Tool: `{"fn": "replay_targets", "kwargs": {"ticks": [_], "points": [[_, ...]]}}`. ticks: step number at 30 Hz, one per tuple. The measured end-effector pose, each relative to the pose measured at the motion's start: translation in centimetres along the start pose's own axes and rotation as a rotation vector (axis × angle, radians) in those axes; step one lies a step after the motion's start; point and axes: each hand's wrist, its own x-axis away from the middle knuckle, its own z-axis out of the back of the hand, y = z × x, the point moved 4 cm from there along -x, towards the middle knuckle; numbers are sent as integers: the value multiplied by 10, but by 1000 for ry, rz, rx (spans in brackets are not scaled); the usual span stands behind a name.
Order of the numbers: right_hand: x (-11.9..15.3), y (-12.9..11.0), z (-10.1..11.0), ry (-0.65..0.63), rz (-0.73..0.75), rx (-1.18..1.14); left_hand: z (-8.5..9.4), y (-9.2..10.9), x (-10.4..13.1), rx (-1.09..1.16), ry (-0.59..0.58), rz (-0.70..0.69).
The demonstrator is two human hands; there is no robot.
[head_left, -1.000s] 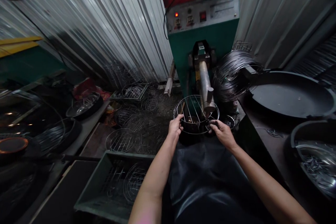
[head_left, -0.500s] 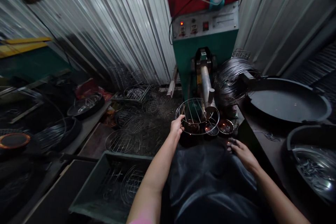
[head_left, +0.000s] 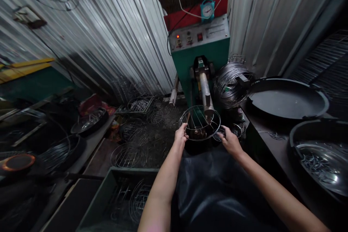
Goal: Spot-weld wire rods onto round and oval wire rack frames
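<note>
A round wire rack with a few straight bars is under the metal arm of the green machine. My left hand grips its left rim between thumb and fingers. At the rack's right rim is my right hand, its fingers closed together near the wire; what they pinch is too small to make out. Below the rack, partly hidden by it, are small bowls, one of them just beyond my right hand.
A green crate with wire racks stands at lower left. On the right are a wire coil, a large black tray and a basin of metal pieces. Loose wire racks lie left of the machine.
My right hand has moved left and up to the rack's right rim. My left hand still holds the rack. The camera view has shifted, so the machine appears lower and further left.
</note>
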Motion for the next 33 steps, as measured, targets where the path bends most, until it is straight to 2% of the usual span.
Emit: {"fn": "replay_targets", "kwargs": {"ticks": [6,17,21,25,27,28,31,33], "points": [[-21,-14,-19,-72,30,314,-2,1,3,2,-24,-8],[-23,-13,-24,-127,45,448,-1,1,4,-3,-13,5],[-25,-15,-26,-134,25,402,1,0,4,4,-7,-18],[-17,-11,-14,-72,16,134,2,2,6,-9,-31,-2],[-1,4,-2,-49,-79,-32,3,4,14,-18,-64,42],[11,16,4,-56,-176,-109,3,4,19,-17,-88,79],[60,55,11,-164,-568,-356,8,4,32,-42,-167,222],[87,72,12,-238,-747,-521,20,4,30,-120,-92,276]]}}
